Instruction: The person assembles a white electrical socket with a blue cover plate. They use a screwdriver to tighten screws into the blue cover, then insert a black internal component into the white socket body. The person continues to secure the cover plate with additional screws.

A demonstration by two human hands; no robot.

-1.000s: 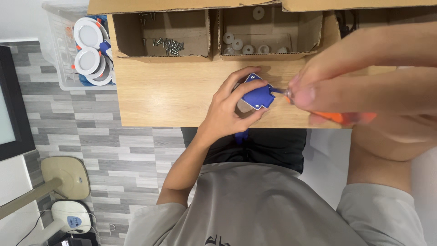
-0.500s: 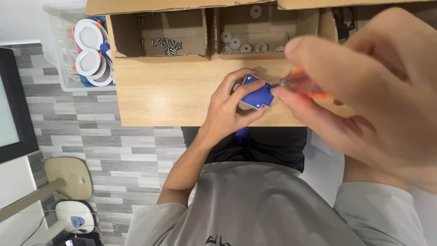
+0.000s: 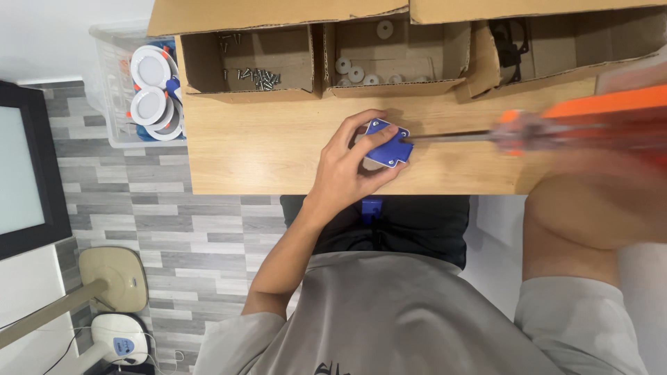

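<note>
Left hand (image 3: 347, 170) fingers pinch the small blue plastic bracket (image 3: 388, 142) on the wooden surface (image 3: 243, 153); the blurred orange-handled screwdriver (image 3: 486, 136), right-hand grip unclear, could slip into them

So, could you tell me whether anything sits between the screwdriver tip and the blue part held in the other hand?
Nothing visible does. The screwdriver shaft runs clear over the bare wooden table and its tip meets the blue part, which the left hand grips. The right hand is blurred around the orange handle.
</note>
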